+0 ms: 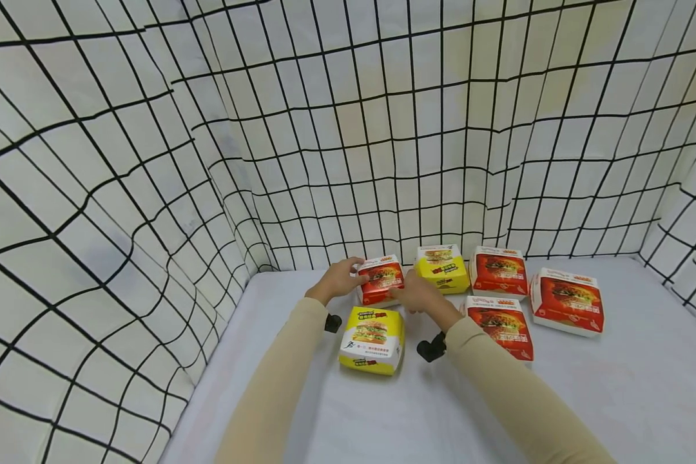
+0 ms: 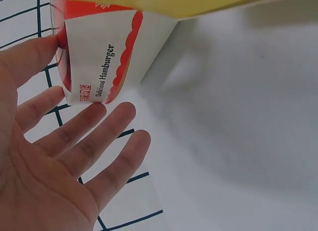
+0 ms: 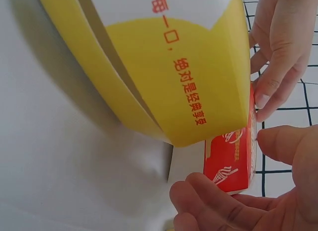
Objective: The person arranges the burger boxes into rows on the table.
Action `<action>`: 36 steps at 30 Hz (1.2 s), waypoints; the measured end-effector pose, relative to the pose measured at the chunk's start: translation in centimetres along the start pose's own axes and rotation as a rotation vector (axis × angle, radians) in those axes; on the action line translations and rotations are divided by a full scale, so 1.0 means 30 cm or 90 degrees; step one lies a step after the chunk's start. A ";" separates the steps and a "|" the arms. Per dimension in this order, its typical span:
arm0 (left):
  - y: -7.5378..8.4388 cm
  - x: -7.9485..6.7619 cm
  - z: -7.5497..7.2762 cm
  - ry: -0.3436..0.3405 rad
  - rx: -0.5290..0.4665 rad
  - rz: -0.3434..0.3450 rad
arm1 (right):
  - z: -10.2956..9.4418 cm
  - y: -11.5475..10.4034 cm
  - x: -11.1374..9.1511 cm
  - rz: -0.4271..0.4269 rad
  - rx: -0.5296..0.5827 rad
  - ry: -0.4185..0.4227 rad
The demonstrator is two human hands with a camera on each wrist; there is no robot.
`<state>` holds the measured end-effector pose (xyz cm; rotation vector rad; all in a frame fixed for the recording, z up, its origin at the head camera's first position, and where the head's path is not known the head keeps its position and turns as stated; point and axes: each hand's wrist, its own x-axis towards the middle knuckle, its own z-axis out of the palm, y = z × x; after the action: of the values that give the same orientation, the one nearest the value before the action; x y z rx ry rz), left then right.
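Note:
A red hamburger box (image 1: pixel 381 281) stands near the back net with a hand at each side. My left hand (image 1: pixel 338 280) holds its left edge, the thumb on the box and the other fingers spread along its white side panel (image 2: pixel 99 57). On the right edge, my right hand (image 1: pixel 419 293) grips it with thumb above and fingers at the side; the red side panel (image 3: pixel 228 164) shows there. Directly in front lies a yellow hamburger box (image 1: pixel 371 340), which hides part of the red one in both wrist views.
Right of the hands stand another yellow box (image 1: pixel 442 269) and red boxes at the back (image 1: pixel 500 272), the front (image 1: pixel 501 327) and far right (image 1: pixel 567 301). Black netting (image 1: pixel 354 129) over pale sheeting walls the white table (image 1: pixel 383 419) at the back and sides.

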<state>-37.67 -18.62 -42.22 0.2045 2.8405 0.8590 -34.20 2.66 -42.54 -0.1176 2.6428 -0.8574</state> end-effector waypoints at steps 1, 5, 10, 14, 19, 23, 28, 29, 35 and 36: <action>0.000 -0.001 -0.002 0.001 0.005 0.001 | 0.000 0.000 -0.001 -0.002 -0.004 0.000; 0.002 -0.003 -0.006 0.006 0.017 0.009 | 0.002 -0.004 0.001 -0.003 -0.007 0.001; 0.001 -0.006 -0.009 0.018 0.025 0.015 | -0.001 -0.008 0.000 -0.015 0.005 0.003; -0.002 -0.012 -0.010 0.028 0.031 0.016 | -0.021 -0.012 -0.009 -0.014 -0.004 0.006; -0.009 -0.027 -0.016 0.033 0.028 0.012 | -0.056 -0.011 -0.008 -0.036 -0.026 0.040; -0.010 -0.039 -0.024 0.029 0.027 0.014 | -0.073 -0.012 0.009 -0.076 -0.019 0.048; -0.009 -0.050 -0.025 0.023 0.035 0.029 | -0.077 -0.009 0.037 -0.116 -0.041 0.059; -0.009 -0.051 -0.024 0.021 0.038 0.031 | -0.078 -0.009 0.041 -0.123 -0.042 0.063; -0.006 -0.062 -0.019 -0.003 0.056 0.032 | -0.072 -0.012 0.075 -0.133 -0.031 0.054; -0.006 -0.064 -0.018 -0.007 0.062 0.031 | -0.068 -0.013 0.081 -0.134 -0.031 0.048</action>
<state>-35.91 -19.40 -41.64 0.2908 2.8800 0.7265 -37.22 3.03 -41.54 -0.3893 2.7584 -0.8789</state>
